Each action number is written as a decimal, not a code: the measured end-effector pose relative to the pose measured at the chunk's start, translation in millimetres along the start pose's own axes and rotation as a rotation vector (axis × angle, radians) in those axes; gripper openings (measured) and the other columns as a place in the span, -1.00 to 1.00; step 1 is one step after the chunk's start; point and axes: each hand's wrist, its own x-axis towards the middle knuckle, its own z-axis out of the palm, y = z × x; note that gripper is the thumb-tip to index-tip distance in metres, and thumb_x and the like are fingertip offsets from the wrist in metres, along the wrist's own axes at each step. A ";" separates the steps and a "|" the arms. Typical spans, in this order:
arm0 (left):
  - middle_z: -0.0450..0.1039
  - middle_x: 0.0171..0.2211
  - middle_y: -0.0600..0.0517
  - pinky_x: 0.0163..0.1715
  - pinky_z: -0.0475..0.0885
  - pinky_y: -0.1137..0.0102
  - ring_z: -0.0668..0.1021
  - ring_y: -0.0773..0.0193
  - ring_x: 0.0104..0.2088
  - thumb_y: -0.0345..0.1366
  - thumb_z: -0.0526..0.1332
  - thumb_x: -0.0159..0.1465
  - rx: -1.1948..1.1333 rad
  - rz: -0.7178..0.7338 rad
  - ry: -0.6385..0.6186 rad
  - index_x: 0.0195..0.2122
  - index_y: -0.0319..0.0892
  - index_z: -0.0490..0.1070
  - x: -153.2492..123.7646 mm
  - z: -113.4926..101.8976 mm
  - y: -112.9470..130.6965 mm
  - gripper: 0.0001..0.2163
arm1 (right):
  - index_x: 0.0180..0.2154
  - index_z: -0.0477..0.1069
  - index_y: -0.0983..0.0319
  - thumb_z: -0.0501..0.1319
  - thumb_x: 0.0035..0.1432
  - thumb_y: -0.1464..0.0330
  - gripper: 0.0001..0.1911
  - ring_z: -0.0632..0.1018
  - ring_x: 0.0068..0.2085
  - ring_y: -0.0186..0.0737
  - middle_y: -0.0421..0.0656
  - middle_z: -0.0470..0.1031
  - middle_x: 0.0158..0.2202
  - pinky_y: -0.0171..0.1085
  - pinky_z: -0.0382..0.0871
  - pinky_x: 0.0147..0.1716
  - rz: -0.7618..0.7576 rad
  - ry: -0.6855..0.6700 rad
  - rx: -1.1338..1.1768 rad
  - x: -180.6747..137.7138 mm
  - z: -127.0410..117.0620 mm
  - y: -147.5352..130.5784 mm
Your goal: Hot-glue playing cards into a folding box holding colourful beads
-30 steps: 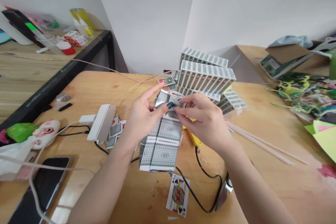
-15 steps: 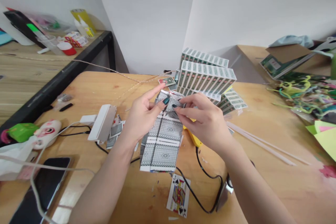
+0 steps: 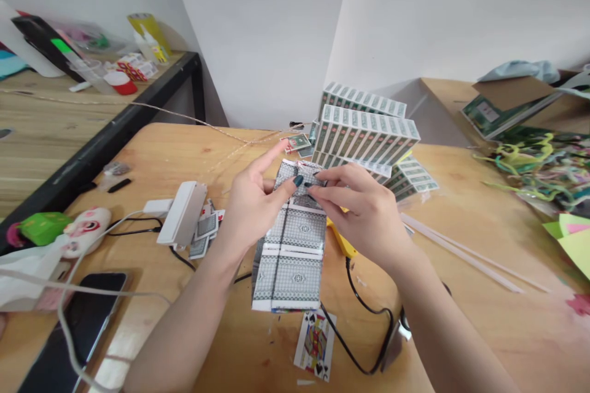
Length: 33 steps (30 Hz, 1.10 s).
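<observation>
Between my hands is a long piece built from playing cards (image 3: 295, 270), with grey patterned backs facing up and a dark line running along its length. My left hand (image 3: 255, 196) grips its far left side, thumb pressed on top and index finger stretched out past the edge. My right hand (image 3: 359, 199) has its fingertips together on the card surface near the far end; whether a small piece is pinched there is hidden. Partly beneath the right hand lies a yellow tool (image 3: 343, 242) with a black cord. A jack of spades card (image 3: 316, 344) lies face up nearer me.
Green-and-white card boxes (image 3: 369, 135) stand stacked behind my right hand. A white box-shaped device (image 3: 183, 215) and loose cards (image 3: 206, 227) are to the left, with a phone (image 3: 78, 325) nearer. Long pale strips (image 3: 461, 252) and tangled coloured strands (image 3: 530, 166) lie right.
The card piece's near end has dropped slightly toward me, and it lies a little straighter. Both hands keep nearly the same hold. The whole view has shifted slightly.
</observation>
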 end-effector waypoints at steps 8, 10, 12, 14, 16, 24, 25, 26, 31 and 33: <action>-0.02 -0.74 0.26 -0.74 -0.02 0.54 0.07 0.50 -0.75 -0.34 0.27 0.18 0.007 0.003 -0.003 0.30 0.07 0.09 -1.2 0.2 2.7 -0.33 | -0.31 0.54 0.26 0.13 0.19 0.57 -0.77 0.43 -0.31 -0.27 -0.06 0.51 -0.27 -0.25 0.37 -0.32 -0.021 0.012 -0.020 -0.9 -0.6 -0.9; -0.04 -0.74 0.26 -0.74 -0.04 0.54 0.06 0.50 -0.75 -0.34 0.28 0.18 0.010 0.011 -0.002 0.30 0.06 0.09 -1.0 -0.4 2.3 -0.33 | -0.31 0.54 0.24 0.13 0.20 0.55 -0.77 0.43 -0.32 -0.28 -0.08 0.52 -0.27 -0.25 0.37 -0.33 -0.020 0.023 -0.022 -1.6 0.4 -0.8; -0.05 -0.73 0.26 -0.74 -0.05 0.54 0.05 0.51 -0.75 -0.34 0.27 0.18 0.019 0.018 0.011 0.30 0.06 0.10 -0.4 -0.5 1.0 -0.34 | -0.32 0.54 0.23 0.13 0.21 0.54 -0.78 0.44 -0.32 -0.28 -0.08 0.52 -0.27 -0.25 0.38 -0.32 -0.021 0.034 -0.018 -2.1 2.3 -0.2; -0.05 -0.73 0.26 -0.74 -0.05 0.53 0.04 0.50 -0.75 -0.35 0.26 0.18 0.035 0.022 0.022 0.30 0.06 0.11 0.4 0.0 -0.6 -0.34 | -0.32 0.54 0.25 0.14 0.21 0.54 -0.79 0.45 -0.31 -0.26 -0.07 0.53 -0.26 -0.24 0.39 -0.32 -0.021 0.040 -0.011 -2.2 4.7 0.6; -0.05 -0.74 0.27 -0.74 -0.06 0.53 0.03 0.50 -0.74 -0.37 0.25 0.18 0.059 0.028 0.025 0.30 0.05 0.09 1.0 0.9 -1.8 -0.34 | -0.32 0.54 0.26 0.14 0.21 0.54 -0.79 0.47 -0.29 -0.25 -0.06 0.54 -0.25 -0.23 0.41 -0.30 -0.015 0.039 -0.003 -2.1 5.9 0.9; 0.07 -0.75 0.26 -0.71 0.02 0.50 0.08 0.46 -0.72 -0.34 0.22 0.20 0.198 0.103 0.105 0.33 -0.04 0.03 -0.1 0.4 -2.0 -0.33 | -0.26 0.51 0.22 0.18 0.19 0.39 -0.87 0.55 -0.27 -0.21 -0.11 0.54 -0.25 -0.23 0.47 -0.29 0.472 0.122 -0.095 -37.7 -8.6 9.5; 0.11 -0.74 0.25 -0.70 0.04 0.50 0.09 0.45 -0.71 -0.34 0.22 0.20 0.206 0.107 0.114 0.33 -0.04 0.02 -0.1 -0.2 -1.8 -0.33 | -0.26 0.51 0.21 0.20 0.17 0.36 -0.87 0.54 -0.35 -0.22 -0.13 0.53 -0.30 -0.23 0.46 -0.38 0.586 0.052 -0.129 -48.6 -8.3 12.8; 0.14 -0.74 0.25 -0.70 0.06 0.49 0.11 0.44 -0.71 -0.33 0.21 0.20 0.210 0.110 0.122 0.33 -0.04 0.02 0.0 -0.8 -1.7 -0.33 | -0.25 0.50 0.22 0.21 0.15 0.33 -0.85 0.54 -0.39 -0.20 -0.13 0.53 -0.32 -0.21 0.45 -0.42 0.687 -0.051 -0.151 -59.8 -6.4 16.0; 0.24 -0.73 0.23 -0.68 0.11 0.49 0.13 0.44 -0.72 -0.30 0.21 0.20 0.227 0.102 0.137 0.33 -0.03 0.02 1.4 -4.2 -2.0 -0.33 | -0.08 0.40 0.30 0.22 0.09 0.33 -0.66 0.48 -0.03 0.09 0.06 0.46 -0.07 -0.02 0.38 -0.06 0.755 -0.363 -0.217 -99.1 21.1 21.5; 0.27 -0.72 0.22 -0.67 0.12 0.49 0.14 0.44 -0.72 -0.30 0.22 0.19 0.246 0.099 0.134 0.33 -0.03 0.02 2.0 -5.6 -2.2 -0.32 | -0.12 0.39 0.30 0.20 0.11 0.34 -0.72 0.48 -0.05 0.10 0.09 0.44 -0.10 -0.05 0.38 -0.09 0.770 -0.373 -0.225 -102.7 33.2 18.9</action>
